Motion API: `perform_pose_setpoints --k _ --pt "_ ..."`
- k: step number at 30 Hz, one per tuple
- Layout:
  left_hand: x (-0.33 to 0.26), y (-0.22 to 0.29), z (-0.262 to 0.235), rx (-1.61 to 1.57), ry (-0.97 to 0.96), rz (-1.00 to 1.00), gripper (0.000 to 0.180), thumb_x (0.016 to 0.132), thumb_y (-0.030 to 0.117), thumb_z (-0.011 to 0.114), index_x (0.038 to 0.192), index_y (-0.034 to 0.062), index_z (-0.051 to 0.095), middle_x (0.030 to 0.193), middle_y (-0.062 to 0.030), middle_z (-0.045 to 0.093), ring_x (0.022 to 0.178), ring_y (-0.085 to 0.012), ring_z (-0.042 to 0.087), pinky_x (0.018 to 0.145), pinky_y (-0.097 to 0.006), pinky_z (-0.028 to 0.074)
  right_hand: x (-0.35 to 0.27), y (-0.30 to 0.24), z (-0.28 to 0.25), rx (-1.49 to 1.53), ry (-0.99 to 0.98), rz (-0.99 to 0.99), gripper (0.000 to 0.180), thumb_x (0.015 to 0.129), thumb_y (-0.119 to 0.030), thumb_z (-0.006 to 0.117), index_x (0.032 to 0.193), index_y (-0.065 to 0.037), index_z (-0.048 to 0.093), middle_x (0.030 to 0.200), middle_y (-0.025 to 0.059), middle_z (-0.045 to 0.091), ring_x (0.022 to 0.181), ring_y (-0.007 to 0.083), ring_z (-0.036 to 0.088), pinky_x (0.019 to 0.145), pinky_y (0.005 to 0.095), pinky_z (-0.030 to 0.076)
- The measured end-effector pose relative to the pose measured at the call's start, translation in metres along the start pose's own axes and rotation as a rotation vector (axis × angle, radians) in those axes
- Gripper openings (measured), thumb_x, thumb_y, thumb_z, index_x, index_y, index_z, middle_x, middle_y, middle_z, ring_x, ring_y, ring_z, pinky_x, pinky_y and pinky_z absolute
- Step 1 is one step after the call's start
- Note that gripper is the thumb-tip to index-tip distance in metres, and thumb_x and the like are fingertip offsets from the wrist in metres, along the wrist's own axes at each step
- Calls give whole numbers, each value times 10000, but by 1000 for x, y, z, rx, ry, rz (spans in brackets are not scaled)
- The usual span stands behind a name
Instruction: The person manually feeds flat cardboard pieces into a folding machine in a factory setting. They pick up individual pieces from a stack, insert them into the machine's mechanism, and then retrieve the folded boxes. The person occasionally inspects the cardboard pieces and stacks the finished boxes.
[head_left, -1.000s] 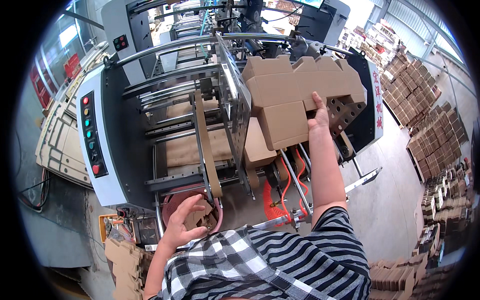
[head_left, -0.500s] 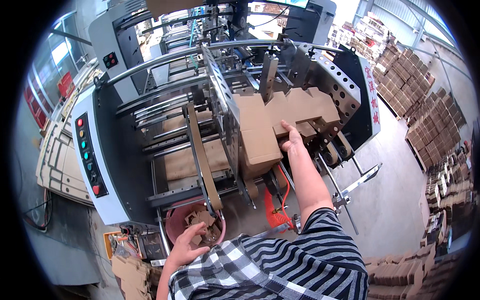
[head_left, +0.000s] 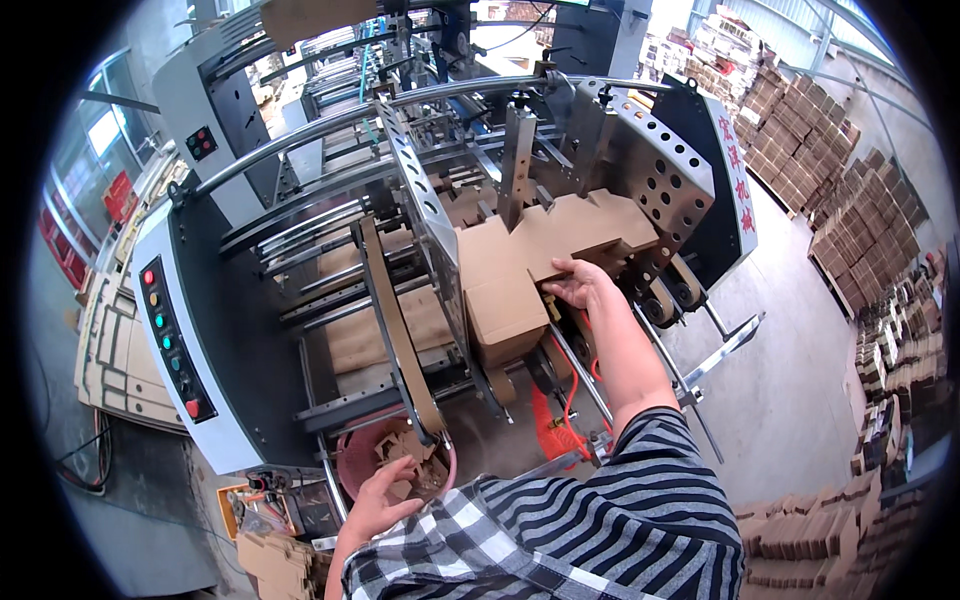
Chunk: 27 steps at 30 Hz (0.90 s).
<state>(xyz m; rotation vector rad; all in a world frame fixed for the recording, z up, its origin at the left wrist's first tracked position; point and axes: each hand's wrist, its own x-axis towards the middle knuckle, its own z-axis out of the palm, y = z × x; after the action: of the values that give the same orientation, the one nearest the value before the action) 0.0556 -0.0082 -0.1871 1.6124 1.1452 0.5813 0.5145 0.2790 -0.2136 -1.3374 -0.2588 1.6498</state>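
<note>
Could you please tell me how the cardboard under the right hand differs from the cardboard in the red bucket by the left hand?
The flat cardboard blanks under the right hand are large, whole sheets stacked in the machine's feeder; the scraps in the red bucket at the left hand are small, torn and jumbled. The blanks lie flat; the scraps point every way. Both are plain brown cardboard.

Two hands are in view, the left hand [head_left: 378,507] and the right hand [head_left: 577,283], along with one stack of flat cardboard boxes [head_left: 530,262] in one big machine [head_left: 240,330], one red bucket [head_left: 352,458] of scraps, and one control strip [head_left: 176,340] carrying six coloured buttons
</note>
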Motion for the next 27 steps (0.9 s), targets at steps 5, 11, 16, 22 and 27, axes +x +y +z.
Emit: perform_pose_setpoints --k 5,11,16,22,27 --pt "3 0 -2 -34 6 -70 708 687 126 764 1321 34 464 1219 -140 580 1085 -221 580 905 -322 461 -26 10 0 -302 264 -194 424 789 -187 714 1064 79 533 907 253 626 715 315 665 529 302 566" --pt "12 -27 0 -23 -53 -61 710 693 121 760 1329 38 456 1218 -146 576 1089 -240 578 920 -334 454 -15 -41 -78 -203 677 -284 716 763 -542 647 1203 7 511 1032 272 601 872 360 640 658 447 531" --pt "8 -23 -1 -15 -36 -119 692 706 89 742 1331 34 451 1211 -141 576 1088 -249 576 925 -335 450 -2 -68 -63 -155 764 -132 744 744 -605 613 1276 -97 497 1218 211 540 1042 364 566 812 525 460" --pt "3 -30 -3 -5 -39 -177 681 719 77 727 1337 37 445 1209 -146 580 1091 -244 573 925 -327 442 45 -81 -79 48 704 -280 754 737 -609 619 1288 -113 486 1247 181 527 1085 356 535 846 539 431" --pt "0 -41 -4 -36 -45 -236 677 725 57 713 1340 30 433 1208 -136 589 1094 -241 574 885 -321 454 52 -75 -78 156 584 -320 762 732 -613 625 1299 -126 476 1271 156 517 1121 350 509 874 551 407"
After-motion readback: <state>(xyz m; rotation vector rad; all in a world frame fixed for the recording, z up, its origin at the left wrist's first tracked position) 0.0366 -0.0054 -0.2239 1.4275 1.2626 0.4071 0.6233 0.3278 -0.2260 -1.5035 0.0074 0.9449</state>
